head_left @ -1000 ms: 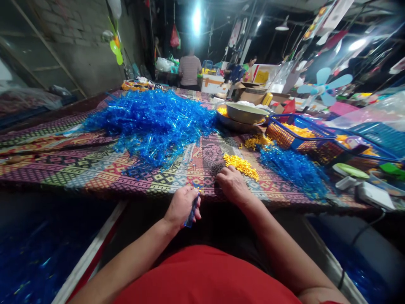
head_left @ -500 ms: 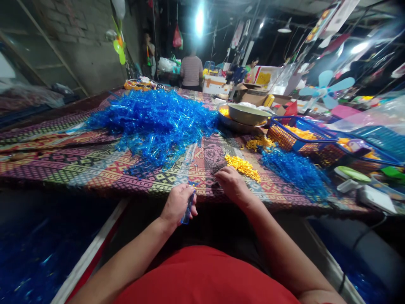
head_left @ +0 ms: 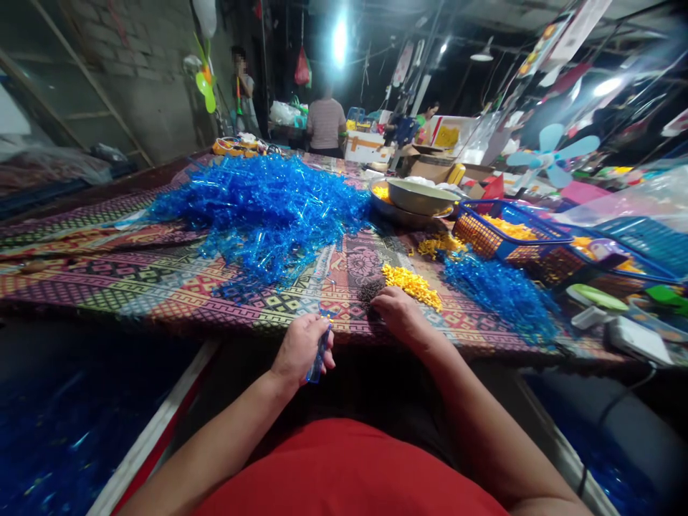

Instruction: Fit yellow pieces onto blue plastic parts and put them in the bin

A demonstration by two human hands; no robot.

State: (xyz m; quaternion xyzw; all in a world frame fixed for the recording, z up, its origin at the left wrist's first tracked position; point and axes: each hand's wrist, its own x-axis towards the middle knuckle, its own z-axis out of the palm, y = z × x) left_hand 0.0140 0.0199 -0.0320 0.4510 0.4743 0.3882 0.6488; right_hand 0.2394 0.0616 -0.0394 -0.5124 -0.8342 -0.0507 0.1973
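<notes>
My left hand (head_left: 304, 347) is closed around a clear blue plastic piece (head_left: 320, 355), a narrow strip that sticks out below the fingers. A tiny yellow bit (head_left: 328, 317) shows at its upper end. At the near edge of a small heap of tiny dark pieces (head_left: 370, 289), my right hand (head_left: 400, 312) has its fingers drawn together; its fingertips are partly hidden, and what they hold is too small to make out. Just beyond that hand lies a pile of small yellow plastic parts (head_left: 411, 284).
A large heap of blue plastic pieces (head_left: 263, 204) covers the table's left middle. A smaller blue pile (head_left: 499, 294) lies right. Behind are stacked bowls (head_left: 422, 195), blue baskets (head_left: 484, 240) of yellow parts, and a fan (head_left: 553, 154). Other people stand farther back.
My right hand has shifted slightly right and toward me, so more of the dark heap shows. The left hand keeps its hold on the blue piece, nearly still.
</notes>
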